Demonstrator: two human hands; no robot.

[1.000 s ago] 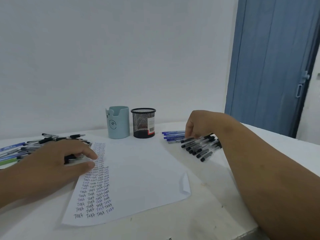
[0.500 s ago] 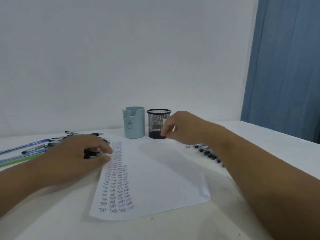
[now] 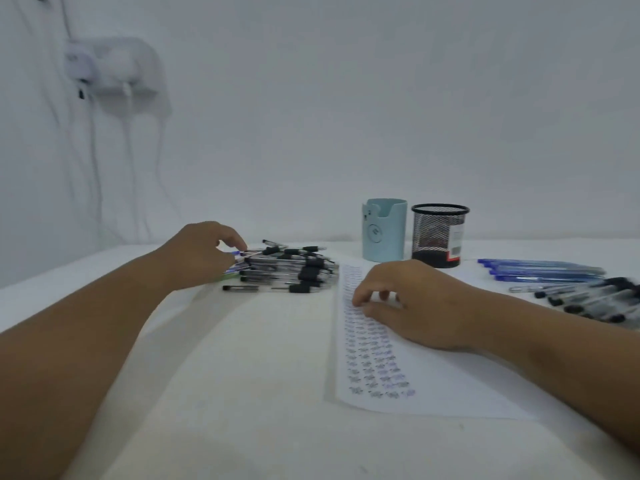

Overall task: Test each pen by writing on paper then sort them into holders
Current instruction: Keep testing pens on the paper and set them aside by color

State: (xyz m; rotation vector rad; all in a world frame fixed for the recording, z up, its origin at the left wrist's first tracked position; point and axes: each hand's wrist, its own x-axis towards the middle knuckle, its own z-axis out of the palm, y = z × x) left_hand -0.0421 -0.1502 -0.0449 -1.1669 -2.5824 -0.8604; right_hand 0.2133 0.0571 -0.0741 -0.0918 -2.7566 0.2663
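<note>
My left hand (image 3: 197,254) reaches into a heap of black-capped pens (image 3: 287,268) at the back left, thumb and forefinger pinching the end of one pen. My right hand (image 3: 412,303) rests on the white paper (image 3: 381,372), fingers loosely curled, holding nothing. Columns of small written test words run down the paper's left side. Behind the paper stand a light blue holder (image 3: 384,233) and a black mesh holder (image 3: 438,237). I cannot see inside either holder.
To the right of the holders lies a row of blue pens (image 3: 540,270), and nearer to me a row of black pens (image 3: 595,299). A white box with hanging cables (image 3: 114,67) is fixed on the wall at upper left. The white table's far edge meets the wall.
The view has swung left. My right hand came away from the sorted pens and the holders and settled on the paper. My left hand left the paper's edge for the pen heap.
</note>
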